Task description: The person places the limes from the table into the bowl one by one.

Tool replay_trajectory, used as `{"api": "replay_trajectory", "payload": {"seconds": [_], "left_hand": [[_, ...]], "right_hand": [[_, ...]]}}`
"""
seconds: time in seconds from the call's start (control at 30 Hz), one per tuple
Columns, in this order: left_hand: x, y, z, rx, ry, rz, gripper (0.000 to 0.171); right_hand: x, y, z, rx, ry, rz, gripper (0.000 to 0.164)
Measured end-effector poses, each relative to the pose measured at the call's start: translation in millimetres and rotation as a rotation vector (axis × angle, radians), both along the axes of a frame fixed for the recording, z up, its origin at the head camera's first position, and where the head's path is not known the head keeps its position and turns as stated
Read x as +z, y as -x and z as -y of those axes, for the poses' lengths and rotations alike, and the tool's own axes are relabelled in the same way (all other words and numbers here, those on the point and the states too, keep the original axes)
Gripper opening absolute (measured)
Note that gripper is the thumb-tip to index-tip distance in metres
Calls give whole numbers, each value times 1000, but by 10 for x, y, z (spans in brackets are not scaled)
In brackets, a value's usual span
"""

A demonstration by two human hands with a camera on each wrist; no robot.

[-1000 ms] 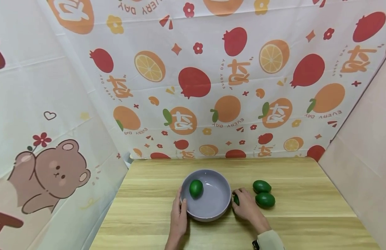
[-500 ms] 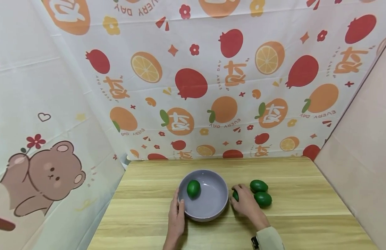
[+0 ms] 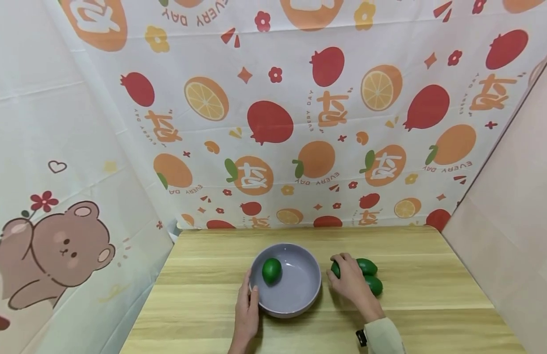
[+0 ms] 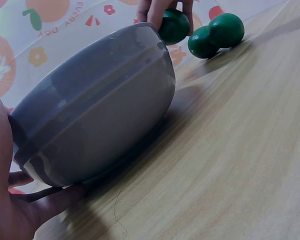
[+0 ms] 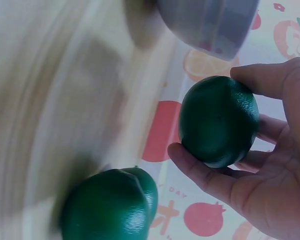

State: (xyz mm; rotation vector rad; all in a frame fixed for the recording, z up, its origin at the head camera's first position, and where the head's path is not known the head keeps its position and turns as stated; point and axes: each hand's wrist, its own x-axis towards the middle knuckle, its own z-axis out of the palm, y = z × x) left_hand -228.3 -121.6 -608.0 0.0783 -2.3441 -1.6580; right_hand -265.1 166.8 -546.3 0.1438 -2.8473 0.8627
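Note:
In the head view a grey bowl [image 3: 295,290] stands on the wooden table, with one green lime [image 3: 271,271] inside at its left. My left hand [image 3: 247,312] holds the bowl's left side, thumb by the rim; the left wrist view shows fingers [image 4: 52,202] low against its base. To the right of the bowl, my right hand [image 3: 350,282] pinches another lime [image 5: 219,121] between thumb and fingers, above the table. Two more limes lie beside that hand, a far lime [image 3: 367,267] and a near lime [image 3: 374,285], both partly hidden by it.
The wooden table [image 3: 202,275] meets a fruit-print cloth [image 3: 273,187] at its back edge. A bear-print cloth [image 3: 74,250] hangs on the left, and a plain pale cloth [image 3: 503,236] on the right.
My right hand has lifted its lime slightly and moved a little away from me, covering more of the two limes. The left hand stays on the bowl. The head view has shifted slightly.

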Motion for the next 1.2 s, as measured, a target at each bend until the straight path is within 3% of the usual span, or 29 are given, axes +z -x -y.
{"api": "replay_trajectory", "payload": {"seconds": [0.4,1.2], "left_hand": [[-14,-21,-21,8,-16,26,51],[-30,2,-31,7,-38,33,51]], "right_hand": [[214,85,30,12,-1,-49,40],[435,242,164,40,32,-141,40]]}}
